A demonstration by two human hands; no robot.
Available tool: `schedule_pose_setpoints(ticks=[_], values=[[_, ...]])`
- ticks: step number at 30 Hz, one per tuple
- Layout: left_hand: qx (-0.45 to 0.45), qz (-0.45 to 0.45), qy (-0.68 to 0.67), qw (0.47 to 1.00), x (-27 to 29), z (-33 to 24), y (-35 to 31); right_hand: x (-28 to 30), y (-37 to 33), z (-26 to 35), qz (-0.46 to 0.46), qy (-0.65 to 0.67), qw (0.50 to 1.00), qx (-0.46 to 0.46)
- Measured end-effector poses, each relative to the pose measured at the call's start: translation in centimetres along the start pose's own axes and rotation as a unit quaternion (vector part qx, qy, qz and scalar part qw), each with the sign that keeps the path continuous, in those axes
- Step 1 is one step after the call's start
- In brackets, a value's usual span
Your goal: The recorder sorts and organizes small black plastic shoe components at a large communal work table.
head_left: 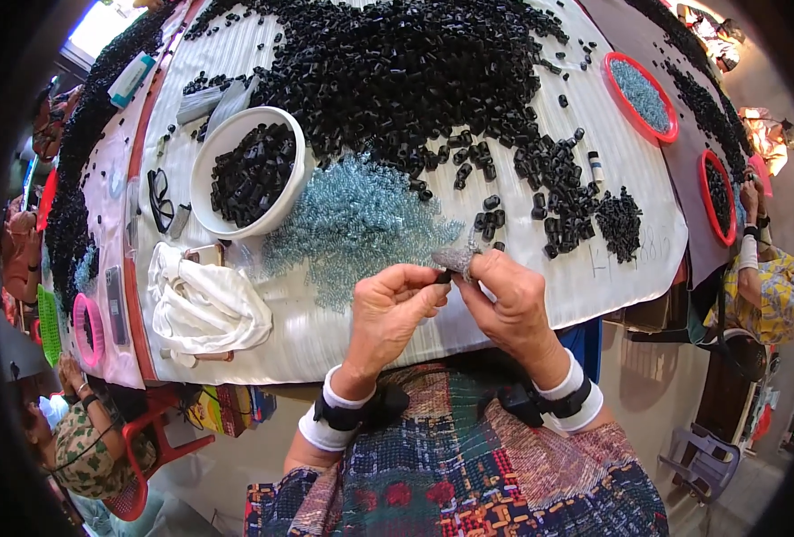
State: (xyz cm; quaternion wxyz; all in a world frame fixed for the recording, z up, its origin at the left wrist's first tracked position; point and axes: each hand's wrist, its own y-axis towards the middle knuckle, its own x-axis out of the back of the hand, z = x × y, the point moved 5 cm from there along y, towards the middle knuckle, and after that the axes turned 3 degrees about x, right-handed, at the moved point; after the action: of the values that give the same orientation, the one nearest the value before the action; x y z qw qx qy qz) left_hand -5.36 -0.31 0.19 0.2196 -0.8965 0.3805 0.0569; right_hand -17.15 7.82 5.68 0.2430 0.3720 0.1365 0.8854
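Small black part (pixel 443 277): pinched in the left hand (pixel 386 313), just on the near side of the pale-blue pile (pixel 361 210); probably light, stiff and smooth—best held by its sides. The right hand (pixel 511 300), wearing a grey fingertip cover (pixel 453 259), curls beside it; its grip cannot be told. Left of the pile, white bowl (pixel 300 161); beyond, black heap (pixel 397 72)—the pile's fringe crowding both hands.

Your left hand (pixel 386 313) and right hand (pixel 515 300) hide most of the small black piece (pixel 443 278) between them, leaving its shape unclear to you. Left, your white cloth (pixel 204 309) partly covers a brown-edged object (pixel 206 254). Your view's far edge cuts off the black pile (pixel 406 67).
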Motion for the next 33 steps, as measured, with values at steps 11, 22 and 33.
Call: schedule_pose_setpoints(ticks=[11, 22, 33], values=[[-0.003, 0.025, -0.01, 1.0, 0.0, 0.3, 0.1, -0.3, -0.4, -0.3, 0.005, 0.03, 0.999, -0.012], [0.041, -0.008, 0.005, 0.999, 0.4, 0.2, -0.2, -1.1, -0.3, 0.6, 0.01, -0.022, 0.998, 0.058], [0.061, 0.001, -0.089, 0.994, 0.4, 0.2, 0.3, -0.9, 0.0, 0.2, 0.01, 0.049, 0.999, -0.013]])
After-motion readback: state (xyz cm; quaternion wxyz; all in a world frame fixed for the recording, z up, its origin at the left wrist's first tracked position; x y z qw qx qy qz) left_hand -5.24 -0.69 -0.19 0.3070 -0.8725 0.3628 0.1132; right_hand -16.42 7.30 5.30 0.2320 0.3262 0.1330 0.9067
